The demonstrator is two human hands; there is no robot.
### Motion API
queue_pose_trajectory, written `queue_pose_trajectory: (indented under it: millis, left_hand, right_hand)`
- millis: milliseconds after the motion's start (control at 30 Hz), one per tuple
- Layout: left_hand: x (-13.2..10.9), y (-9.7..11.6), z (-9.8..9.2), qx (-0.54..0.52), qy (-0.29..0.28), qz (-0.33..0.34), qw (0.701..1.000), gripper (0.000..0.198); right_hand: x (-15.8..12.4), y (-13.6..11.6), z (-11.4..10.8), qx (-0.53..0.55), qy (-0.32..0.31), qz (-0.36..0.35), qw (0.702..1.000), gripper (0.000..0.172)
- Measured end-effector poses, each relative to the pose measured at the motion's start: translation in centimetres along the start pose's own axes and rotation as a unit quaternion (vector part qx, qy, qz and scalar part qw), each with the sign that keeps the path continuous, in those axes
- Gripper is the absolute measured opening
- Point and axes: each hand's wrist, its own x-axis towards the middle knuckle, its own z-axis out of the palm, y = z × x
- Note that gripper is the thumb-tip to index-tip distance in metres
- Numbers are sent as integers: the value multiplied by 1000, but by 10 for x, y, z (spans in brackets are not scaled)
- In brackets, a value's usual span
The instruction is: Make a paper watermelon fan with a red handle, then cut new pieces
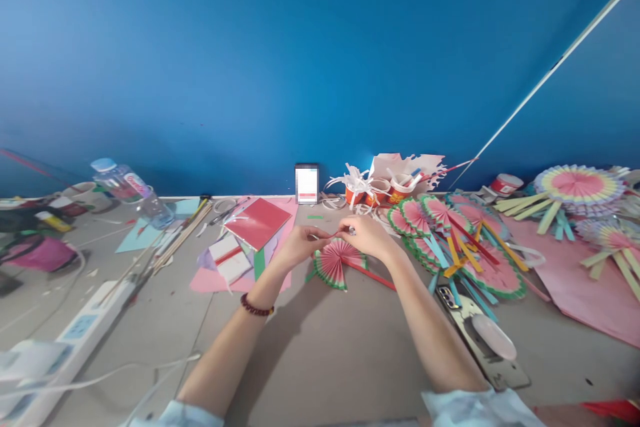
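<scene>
Above a pleated watermelon-pattern paper fan [333, 265], my two hands meet fingertip to fingertip. My left hand [302, 245], with a dark bead bracelet on the wrist, pinches one end of a thin red strip [332, 236]. The other end is between the fingers of my right hand [364, 235]; something small and shiny shows at these fingers, perhaps a ring. The fan is pink with a green edge and lies partly spread on the table. From it a flat red strip [375, 275] runs to the right, under my right forearm.
Finished paper fans [450, 220] with coloured strips lie at right, near a phone [493, 340]. Paper cups [400, 190] and a lit screen [307, 185] stand by the wall. At left are red sheets [259, 223], wooden sticks [183, 240], a bottle [133, 187] and a power strip [75, 340].
</scene>
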Motion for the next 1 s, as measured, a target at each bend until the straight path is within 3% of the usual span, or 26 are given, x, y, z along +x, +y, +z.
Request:
queue_pose_trajectory:
  millis: [300,667,1000]
  left_hand:
    - [2,-3,0,17,23,-3,1000,16]
    - [7,-12,-6,-5,-22,-7,1000,24]
    - [4,-7,-9,5,-17,-14,1000,21]
  right_hand:
    - [-1,1,-4,33,-21,-6,999,11]
    - [-2,6,-7,98,-50,13,994,20]
    - [-2,9,-7,90,-67,6,994,20]
